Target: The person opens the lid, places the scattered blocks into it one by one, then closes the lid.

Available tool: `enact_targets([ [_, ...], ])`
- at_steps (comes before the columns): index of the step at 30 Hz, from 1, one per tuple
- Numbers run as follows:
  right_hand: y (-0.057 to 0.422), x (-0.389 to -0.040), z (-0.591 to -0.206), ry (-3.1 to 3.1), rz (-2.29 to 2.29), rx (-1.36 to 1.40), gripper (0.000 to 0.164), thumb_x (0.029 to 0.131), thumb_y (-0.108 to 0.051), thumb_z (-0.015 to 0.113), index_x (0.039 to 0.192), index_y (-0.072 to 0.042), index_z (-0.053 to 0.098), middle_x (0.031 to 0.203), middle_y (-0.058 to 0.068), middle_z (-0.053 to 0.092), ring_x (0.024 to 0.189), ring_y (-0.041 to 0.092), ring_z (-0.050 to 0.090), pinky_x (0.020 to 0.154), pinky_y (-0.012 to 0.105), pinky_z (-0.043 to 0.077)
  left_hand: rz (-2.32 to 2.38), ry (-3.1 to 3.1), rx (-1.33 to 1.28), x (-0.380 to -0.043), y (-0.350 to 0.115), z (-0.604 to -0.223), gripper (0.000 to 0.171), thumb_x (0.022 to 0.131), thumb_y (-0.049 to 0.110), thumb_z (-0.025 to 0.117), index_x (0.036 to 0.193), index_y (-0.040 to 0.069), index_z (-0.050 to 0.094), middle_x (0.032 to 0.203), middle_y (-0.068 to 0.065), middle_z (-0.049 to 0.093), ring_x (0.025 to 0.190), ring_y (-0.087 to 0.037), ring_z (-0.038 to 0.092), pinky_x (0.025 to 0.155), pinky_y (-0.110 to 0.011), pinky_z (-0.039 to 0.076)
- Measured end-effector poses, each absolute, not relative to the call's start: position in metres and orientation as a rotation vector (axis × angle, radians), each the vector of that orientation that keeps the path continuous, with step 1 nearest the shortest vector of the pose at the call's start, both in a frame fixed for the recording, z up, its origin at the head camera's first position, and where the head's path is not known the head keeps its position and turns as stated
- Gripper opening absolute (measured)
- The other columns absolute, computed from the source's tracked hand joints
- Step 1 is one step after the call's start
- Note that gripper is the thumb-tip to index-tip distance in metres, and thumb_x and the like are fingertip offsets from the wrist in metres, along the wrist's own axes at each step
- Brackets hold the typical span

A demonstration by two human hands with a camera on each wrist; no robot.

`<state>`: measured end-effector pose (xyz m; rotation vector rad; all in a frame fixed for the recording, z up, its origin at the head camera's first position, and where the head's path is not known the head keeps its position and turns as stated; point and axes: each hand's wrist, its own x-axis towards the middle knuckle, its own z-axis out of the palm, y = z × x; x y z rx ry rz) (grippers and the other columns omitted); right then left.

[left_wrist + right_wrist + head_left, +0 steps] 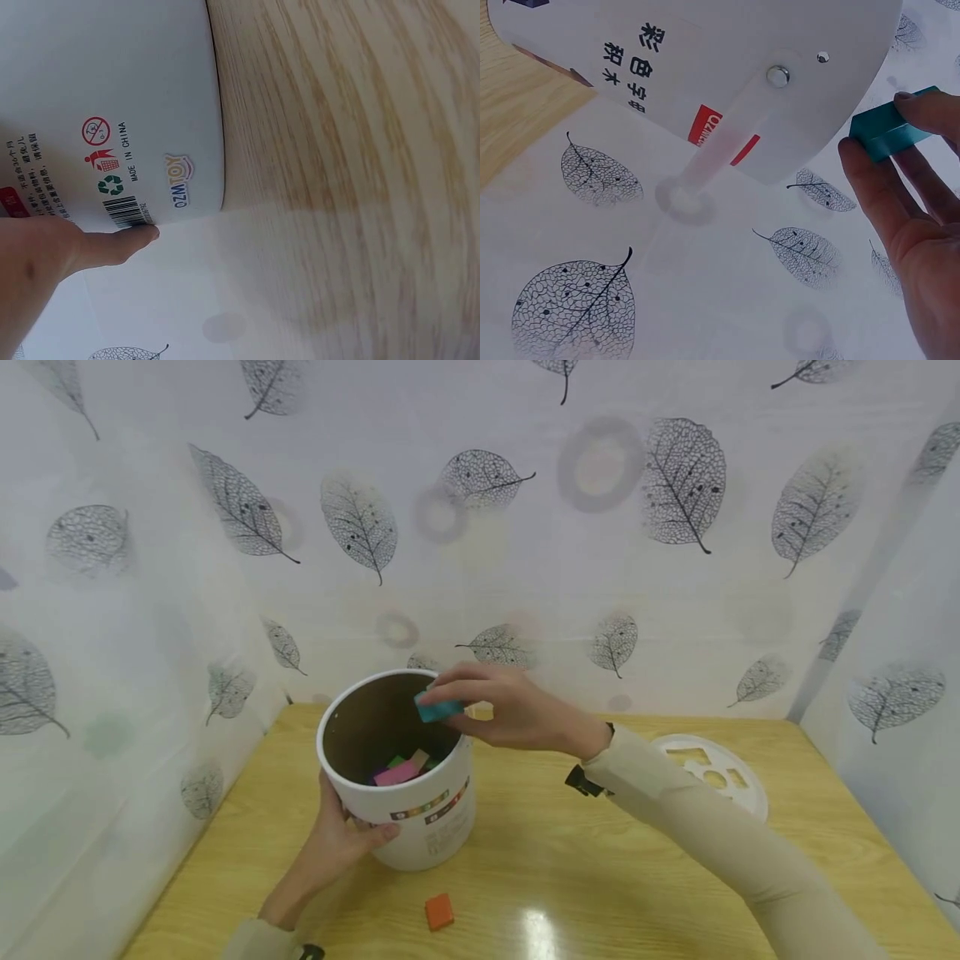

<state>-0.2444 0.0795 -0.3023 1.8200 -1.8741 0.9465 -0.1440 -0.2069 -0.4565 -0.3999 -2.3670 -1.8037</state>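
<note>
My right hand [510, 706] pinches a teal toy block [438, 706] between thumb and fingers, over the right side of the bucket's mouth. In the right wrist view the teal block [892, 126] shows as a smooth oblong at the fingertips. The white toy bucket [435, 810] stands on the table, tipped slightly toward me. Around its lower left side my left hand [337, 839] grips it, thumb across the printed front, the other fingers partly hidden. Inside lie several coloured blocks, a pink block [396, 773] among them. An orange block [439, 912] rests on the table before the bucket.
A white round lid with cut-out shapes [753, 785] lies on the wooden table [570, 860] at the right, partly behind my right sleeve. Leaf-patterned sheeting [525, 568] walls the table at the back and both sides.
</note>
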Motion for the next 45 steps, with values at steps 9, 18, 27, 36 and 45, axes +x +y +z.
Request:
enact_targets([
  [9, 0.048, -0.243, -0.293, -2.046, 0.882, 1.901, 0.036, 0.093, -0.003, 0.072, 0.128, -0.007, 0.069, 0.125, 0.009, 0.069, 0.109, 0.015, 0.065, 0.094, 0.017, 0.056, -1.798, -2.392, -0.404, -0.144, -0.209, -0.457, 0.126, 0.078, 0.004, 0.084, 0.161, 0.028, -0.008, 0.165, -0.019, 0.013, 0.147, -0.048, 0.027, 0.115, -0.08, 0.02],
  [18, 0.032, -0.24, -0.293, -2.101, 0.845, 1.923, 0.037, 0.094, -0.004, 0.071, 0.131, -0.008, 0.068, 0.127, 0.009, 0.067, 0.112, 0.014, 0.066, 0.097, 0.013, 0.053, -1.791, -2.392, -0.421, -0.144, -0.21, -0.459, 0.129, 0.077, 0.003, 0.084, 0.162, 0.029, -0.011, 0.165, -0.023, 0.013, 0.146, -0.05, 0.028, 0.114, -0.08, 0.02],
  [27, 0.034, -0.244, -0.295, -2.095, 0.846, 1.874, 0.036, 0.093, -0.003, 0.072, 0.129, -0.007, 0.069, 0.124, 0.009, 0.068, 0.11, 0.015, 0.066, 0.098, 0.015, 0.054, -1.782, -2.397, -0.422, -0.146, -0.21, -0.46, 0.131, 0.077, 0.004, 0.084, 0.161, 0.032, -0.012, 0.166, -0.021, 0.011, 0.147, -0.05, 0.029, 0.114, -0.08, 0.023],
  [36, 0.038, -0.247, -0.301, -2.102, 0.848, 1.822, 0.037, 0.092, -0.002, 0.072, 0.128, -0.007, 0.07, 0.117, 0.008, 0.068, 0.1, 0.013, 0.065, 0.09, 0.014, 0.055, -1.796, -2.408, -0.374, -0.144, -0.208, -0.461, 0.13, 0.077, 0.004, 0.085, 0.161, 0.032, -0.011, 0.167, -0.02, 0.01, 0.15, -0.05, 0.023, 0.114, -0.082, 0.016],
  [45, 0.053, -0.236, -0.302, -2.019, 0.871, 1.73, 0.038, 0.092, -0.013, 0.075, 0.129, -0.009, 0.069, 0.121, 0.007, 0.068, 0.107, 0.013, 0.064, 0.093, 0.02, 0.056, -1.786, -2.4, -0.364, -0.143, -0.207, -0.461, 0.133, 0.074, 0.002, 0.086, 0.162, 0.031, -0.01, 0.168, -0.021, 0.009, 0.15, -0.051, 0.022, 0.115, -0.082, 0.015],
])
